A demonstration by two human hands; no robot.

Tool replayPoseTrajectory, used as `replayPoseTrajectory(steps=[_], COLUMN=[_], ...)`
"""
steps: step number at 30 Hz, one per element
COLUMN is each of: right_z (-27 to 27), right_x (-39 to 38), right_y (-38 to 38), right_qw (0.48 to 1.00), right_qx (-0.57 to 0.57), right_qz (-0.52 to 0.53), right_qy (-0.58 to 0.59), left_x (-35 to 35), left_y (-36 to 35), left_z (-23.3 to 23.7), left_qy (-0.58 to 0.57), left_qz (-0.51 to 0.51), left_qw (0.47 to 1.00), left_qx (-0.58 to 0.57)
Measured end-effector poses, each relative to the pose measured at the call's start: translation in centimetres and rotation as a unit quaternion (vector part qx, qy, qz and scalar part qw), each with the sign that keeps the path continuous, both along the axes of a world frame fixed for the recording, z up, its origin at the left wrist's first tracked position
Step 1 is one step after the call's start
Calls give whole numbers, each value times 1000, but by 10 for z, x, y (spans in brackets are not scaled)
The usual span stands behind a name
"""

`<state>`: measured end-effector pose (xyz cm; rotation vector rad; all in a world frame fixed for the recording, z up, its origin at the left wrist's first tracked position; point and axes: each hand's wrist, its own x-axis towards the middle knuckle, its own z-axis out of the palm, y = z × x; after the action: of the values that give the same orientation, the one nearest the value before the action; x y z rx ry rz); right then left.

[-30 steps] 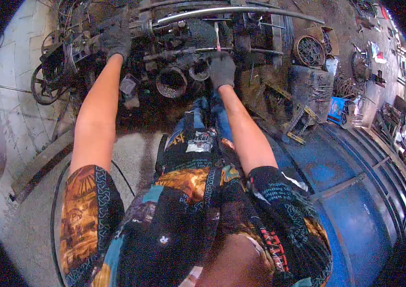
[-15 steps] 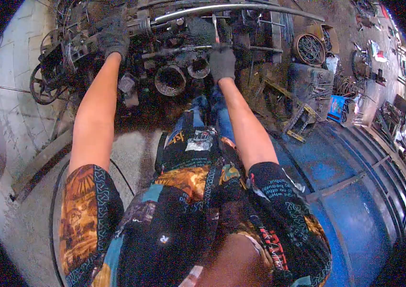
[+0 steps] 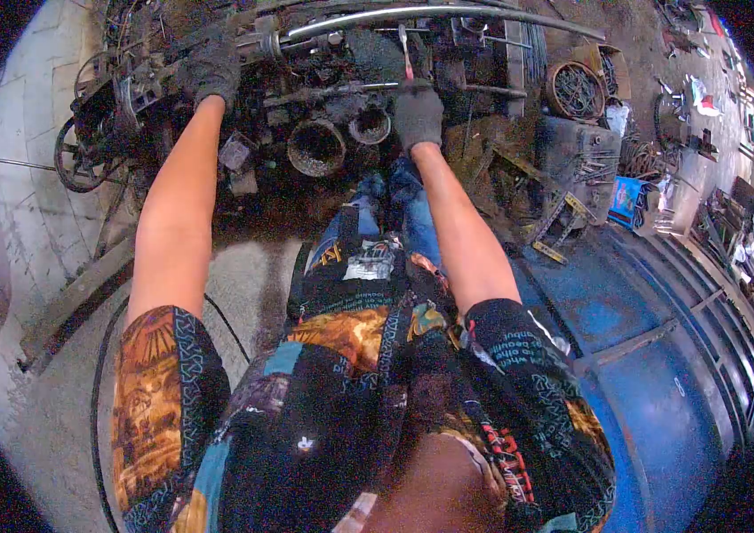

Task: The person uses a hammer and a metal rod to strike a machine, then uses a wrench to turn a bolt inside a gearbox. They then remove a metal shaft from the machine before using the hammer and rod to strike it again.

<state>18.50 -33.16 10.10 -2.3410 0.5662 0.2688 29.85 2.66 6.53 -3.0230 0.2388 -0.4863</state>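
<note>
My right hand, in a dark grey glove, is closed around a slim tool with a reddish shaft and a pale, narrow tip pointing away from me. Just left of that hand are two cup-like metal openings on the machine, a large one and a smaller one. My left hand, also gloved, rests on the dark, greasy machine; its fingers blend into the dark metal. Across the machine's far side runs a long shiny bar.
A handwheel sticks out at the machine's left end. On the right stand a round container of wire-like pieces, a grey metal box, a yellowish metal frame and a blue box. Blue metal sheeting lies at lower right.
My right hand and the slim tool have shifted slightly to the right. My left hand stays at about the same place on the machine.
</note>
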Motion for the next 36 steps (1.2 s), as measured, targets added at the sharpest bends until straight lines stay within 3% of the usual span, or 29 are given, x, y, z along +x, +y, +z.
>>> replayPoseTrajectory(steps=[3,5,6,8,11,13,15,19,21,25,27,29,31,32,33,35,36], right_z=[-12,-38,-38,5,6,10,18,16,-16,-7,-3,-20,-13,-28,-50,-95,-84], right_x=[26,30,26,12,-15,-17,-12,27,34,13,-8,-25,-35,-39,-39,-36,-33], right_y=[0,-2,-4,-1,-2,-5,-3,-3,-12,-10,-13,-18,-18,-18,-18,-20,-17], right_qw=[993,977,977,998,998,999,996,992,988,991,999,1000,999,999,999,947,947], right_qx=[58,-10,-10,44,16,20,40,86,-33,23,33,4,21,9,10,296,295], right_qz=[-13,45,45,-28,-37,3,-8,-54,82,22,-9,-9,4,-26,-26,-51,-53], right_qy=[-102,-209,-208,-22,49,43,-78,-74,-129,-128,-6,12,28,-19,-18,-113,-115], left_x=[-2,-6,-6,-7,-7,-8,-13,-17,-9,-2,-6,-4,5,5,1,-9,-10], left_y=[-9,-12,-12,-13,-15,-19,-21,-34,-32,-20,-25,-25,-15,-9,-2,7,11], left_z=[17,22,22,19,22,26,34,71,62,35,42,43,41,33,21,-8,-20], left_qy=[27,48,48,46,42,40,57,115,127,88,64,38,212,214,136,-23,-104], left_qz=[10,21,31,50,80,99,88,40,61,74,63,51,103,104,63,-25,-70], left_qw=[1000,999,998,997,995,993,993,992,990,993,996,998,972,971,989,999,992], left_qx=[2,3,10,22,40,52,48,31,33,32,11,-12,10,11,16,23,26])
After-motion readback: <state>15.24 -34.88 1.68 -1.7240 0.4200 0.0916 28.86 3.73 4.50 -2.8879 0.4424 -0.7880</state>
